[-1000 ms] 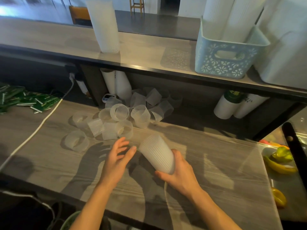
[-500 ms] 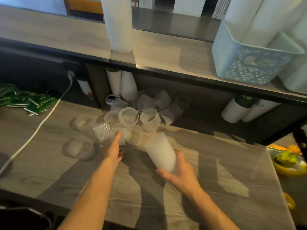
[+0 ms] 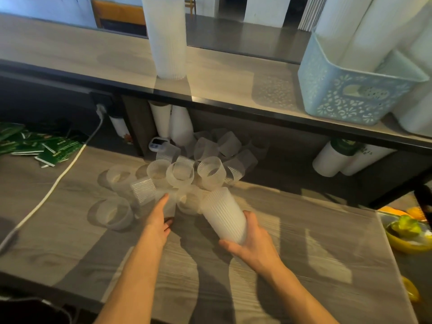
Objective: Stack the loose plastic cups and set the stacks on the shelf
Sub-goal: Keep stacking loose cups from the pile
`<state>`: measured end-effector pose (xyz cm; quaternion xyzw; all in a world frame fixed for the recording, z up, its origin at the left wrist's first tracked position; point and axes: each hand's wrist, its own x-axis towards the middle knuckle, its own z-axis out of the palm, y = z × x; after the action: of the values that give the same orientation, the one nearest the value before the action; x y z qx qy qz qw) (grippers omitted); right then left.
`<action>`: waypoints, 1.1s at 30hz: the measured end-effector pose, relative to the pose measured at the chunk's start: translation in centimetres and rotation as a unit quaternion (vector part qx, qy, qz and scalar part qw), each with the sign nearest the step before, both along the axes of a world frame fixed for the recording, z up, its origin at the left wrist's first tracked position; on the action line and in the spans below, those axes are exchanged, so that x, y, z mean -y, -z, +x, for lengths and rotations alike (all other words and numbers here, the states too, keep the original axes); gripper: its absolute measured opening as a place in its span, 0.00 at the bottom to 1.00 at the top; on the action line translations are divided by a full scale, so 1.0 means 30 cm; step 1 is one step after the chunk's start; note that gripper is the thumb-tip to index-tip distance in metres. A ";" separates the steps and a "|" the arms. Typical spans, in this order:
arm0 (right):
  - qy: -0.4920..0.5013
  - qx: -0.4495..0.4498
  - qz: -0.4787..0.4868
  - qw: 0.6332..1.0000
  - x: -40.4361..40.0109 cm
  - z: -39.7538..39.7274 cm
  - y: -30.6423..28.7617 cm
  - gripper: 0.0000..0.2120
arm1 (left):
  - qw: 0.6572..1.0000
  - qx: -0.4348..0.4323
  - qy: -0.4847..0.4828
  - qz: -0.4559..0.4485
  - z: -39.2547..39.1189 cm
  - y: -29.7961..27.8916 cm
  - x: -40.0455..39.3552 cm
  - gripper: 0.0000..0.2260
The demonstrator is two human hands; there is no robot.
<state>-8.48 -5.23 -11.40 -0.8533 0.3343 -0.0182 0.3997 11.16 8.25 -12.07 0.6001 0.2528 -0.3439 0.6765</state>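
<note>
Your right hand [image 3: 251, 244] is clamped round the lower end of a short stack of ribbed cups [image 3: 224, 212], tilted, its upper end leaning toward the pile. Your left hand [image 3: 157, 218] is on a single cup [image 3: 163, 202] at the near edge of the pile; fingers are curled behind it, so whether they have closed on it cannot be told.

Handling, judged: thin translucent plastic, very light, walls flex under squeeze. Ribs give some grip. Take a single cup by the wall near the rim, light pressure; hold the stack low with fingers wrapped round.

Loose cups [image 3: 187, 174] lie on the table [image 3: 304, 265] just beyond your hands, some upright, some tipped, touching one another. More sit in shadow under the shelf [image 3: 222, 73]; count not readable, outlines merge.

On the shelf, a tall finished stack [image 3: 167, 38] stands upright, top cut off by frame. Blue basket [image 3: 350, 90] at right holds more white columns, also cropped
</note>
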 end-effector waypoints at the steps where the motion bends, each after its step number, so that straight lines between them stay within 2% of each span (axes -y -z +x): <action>1: -0.006 -0.003 -0.004 1.000 0.003 -0.003 -0.002 0.38 | 1.000 -0.001 0.006 0.000 -0.016 0.000 -0.019 0.33; 5: -0.026 -0.014 -0.011 0.999 0.007 -0.013 0.003 0.39 | 0.998 0.050 0.000 0.028 -0.086 0.003 -0.069 0.33; 9: -0.044 -0.032 -0.006 0.999 0.005 -0.020 0.009 0.41 | 0.978 0.198 -0.005 0.063 -0.137 -0.023 -0.076 0.26; 12: -0.059 -0.033 -0.007 0.998 0.009 -0.030 0.005 0.42 | 0.961 0.270 0.049 0.029 -0.176 -0.088 -0.068 0.27; 16: -0.075 -0.022 -0.033 0.996 0.013 -0.045 -0.010 0.43 | 0.955 0.270 0.107 -0.061 -0.242 -0.176 -0.047 0.30; 20: -0.071 0.006 -0.048 0.996 0.021 -0.060 -0.016 0.42 | 0.944 0.269 0.167 -0.099 -0.296 -0.222 -0.017 0.15; 26: -0.064 0.023 -0.052 0.996 0.026 -0.093 -0.010 0.41 | 0.933 0.287 0.196 -0.091 -0.301 -0.225 -0.020 0.15; 33: -0.059 0.038 -0.054 0.996 0.008 -0.098 -0.015 0.40 | 0.910 0.291 0.291 -0.052 -0.297 -0.198 -0.026 0.22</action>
<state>-11.43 -5.46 -10.94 -0.8903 0.2667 -0.0454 0.3663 2.26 9.02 -6.12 0.6845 -0.1591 -0.3485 0.6203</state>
